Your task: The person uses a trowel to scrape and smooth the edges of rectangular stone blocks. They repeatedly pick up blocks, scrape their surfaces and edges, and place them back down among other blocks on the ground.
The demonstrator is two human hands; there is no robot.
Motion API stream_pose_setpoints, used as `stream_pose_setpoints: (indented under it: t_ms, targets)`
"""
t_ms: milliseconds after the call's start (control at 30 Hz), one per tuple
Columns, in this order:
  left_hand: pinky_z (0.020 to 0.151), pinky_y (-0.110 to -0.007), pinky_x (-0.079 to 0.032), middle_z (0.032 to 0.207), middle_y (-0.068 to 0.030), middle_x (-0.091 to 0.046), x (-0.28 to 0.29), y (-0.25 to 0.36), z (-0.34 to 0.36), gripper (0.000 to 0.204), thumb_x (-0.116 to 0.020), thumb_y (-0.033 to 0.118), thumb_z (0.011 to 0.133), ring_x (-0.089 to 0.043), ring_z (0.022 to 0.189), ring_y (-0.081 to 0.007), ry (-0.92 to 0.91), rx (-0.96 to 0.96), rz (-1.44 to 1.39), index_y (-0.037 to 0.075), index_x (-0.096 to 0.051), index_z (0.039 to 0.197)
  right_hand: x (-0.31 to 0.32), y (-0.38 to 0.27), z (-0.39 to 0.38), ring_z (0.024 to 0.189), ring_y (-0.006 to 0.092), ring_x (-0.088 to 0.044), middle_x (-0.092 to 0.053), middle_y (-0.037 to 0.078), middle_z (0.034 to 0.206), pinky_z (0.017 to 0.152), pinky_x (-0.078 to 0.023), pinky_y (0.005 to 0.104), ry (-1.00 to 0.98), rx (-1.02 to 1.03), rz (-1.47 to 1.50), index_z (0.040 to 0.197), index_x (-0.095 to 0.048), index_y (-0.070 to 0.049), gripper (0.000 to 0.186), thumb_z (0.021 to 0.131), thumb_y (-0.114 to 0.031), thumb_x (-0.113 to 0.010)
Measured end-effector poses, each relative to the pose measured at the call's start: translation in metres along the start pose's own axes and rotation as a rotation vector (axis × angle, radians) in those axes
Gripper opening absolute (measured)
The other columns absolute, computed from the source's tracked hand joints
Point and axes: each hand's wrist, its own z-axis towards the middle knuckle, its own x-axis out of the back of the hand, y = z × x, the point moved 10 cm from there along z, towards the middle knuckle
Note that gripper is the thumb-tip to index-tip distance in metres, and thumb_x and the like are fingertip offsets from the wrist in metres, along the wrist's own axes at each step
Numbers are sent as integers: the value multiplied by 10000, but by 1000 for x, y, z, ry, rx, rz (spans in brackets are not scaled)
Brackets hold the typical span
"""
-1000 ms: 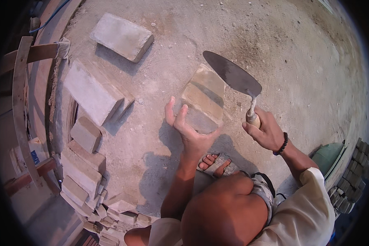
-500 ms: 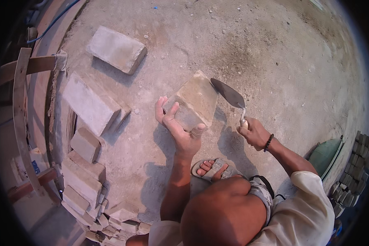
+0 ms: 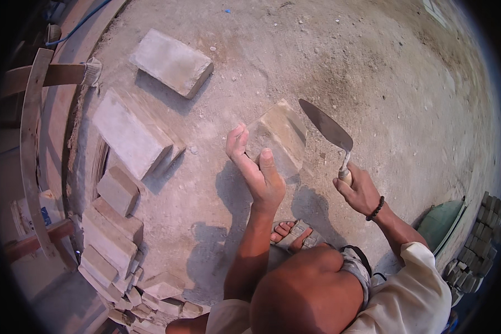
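A pale grey-brown brick (image 3: 284, 133) is in front of me, slightly blurred, with a dark shadow across its right face. My left hand (image 3: 261, 170) is wrapped round its near left side, thumb on the near face and fingers toward the left edge. Farther right, my right hand (image 3: 360, 191) is closed round the handle of a pointed trowel (image 3: 328, 125). The dark metal blade slants up to the left, and a small gap separates it from the brick. Part of the brick's near side is hidden behind my left hand.
Several large pale blocks (image 3: 172, 62) lie on the dusty ground to the left. Below them a pile of bricks (image 3: 111, 236) runs toward me beside a wooden frame (image 3: 30, 133). At right are a green sheet-like object (image 3: 441, 222) and stacked grey blocks (image 3: 479, 239).
The trowel blade has come away from the brick's top right edge. My left hand has turned the brick, and its thumb now points up along the near face. The view has shifted slightly.
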Motion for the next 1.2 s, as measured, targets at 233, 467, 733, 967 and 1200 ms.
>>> stream_pose_setpoints:
  t_ms: [233,467,733,967,1200]
  targets:
    - [1144,-464,-246,1419,-231,-323,-4,2,-4,459,-410,221,1038,-317,1368,-336,-17,1,-20,-69,-309,1380,-25,25,4,598,231,-603,-554,146,647,542,-453,374,-41,-68,-17,872,-519,1,278,895,-250,-635]
    - [1125,-459,-283,1416,-218,-329,3,-1,-3,458,-391,208,1041,-334,1352,-324,17,-1,-39,-61,-283,1396,-38,-49,-14,602,324,-655,-591,188,643,567,-499,410,-92,397,0,907,-554,-5,246,873,-226,-655]
    - [1124,-464,-283,1426,-218,-324,13,-11,-9,434,-382,218,1044,-350,1332,-319,44,42,-90,-56,-302,1370,-14,-98,-10,594,361,-626,-599,200,674,593,-501,432,-36,493,26,936,-569,-17,250,887,-258,-614]
    - [1121,-467,-279,1413,-228,-349,12,-12,2,421,-379,229,1049,-353,1325,-332,47,45,-75,-57,-323,1352,2,-54,41,621,351,-649,-592,192,660,575,-498,416,-45,201,-33,917,-578,-19,226,845,-218,-660]
    - [1121,-463,-278,1411,-220,-359,9,-5,-6,415,-366,228,1057,-355,1332,-328,17,-30,-20,-47,-319,1365,-5,-14,41,608,378,-626,-588,182,650,578,-490,419,-48,117,-119,956,-553,-33,220,849,-192,-661]
